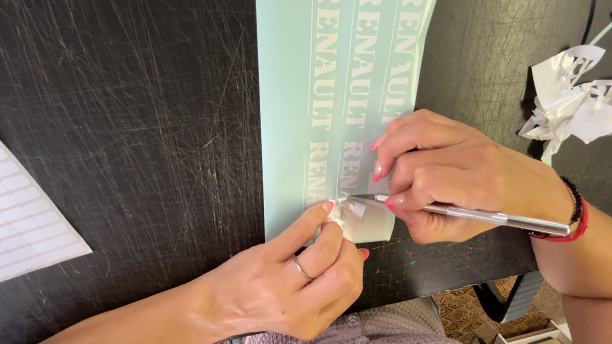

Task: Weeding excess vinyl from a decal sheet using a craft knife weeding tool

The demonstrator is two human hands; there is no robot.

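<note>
Scratched black tabletop (129,122), pale mint vinyl sheet (294,121) at twelve o'clock, my left hand (294,281) pinching crumpled white vinyl scrap (346,220), my right hand (448,173) gripping slim silver craft knife (490,215).

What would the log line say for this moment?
left hand: pinches white scrap | right hand: holds craft knife | tip on mint vinyl sheet

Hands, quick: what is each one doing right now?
Left hand: closed, pinching a peeled white vinyl scrap.
Right hand: closed around a silver craft knife.
</note>
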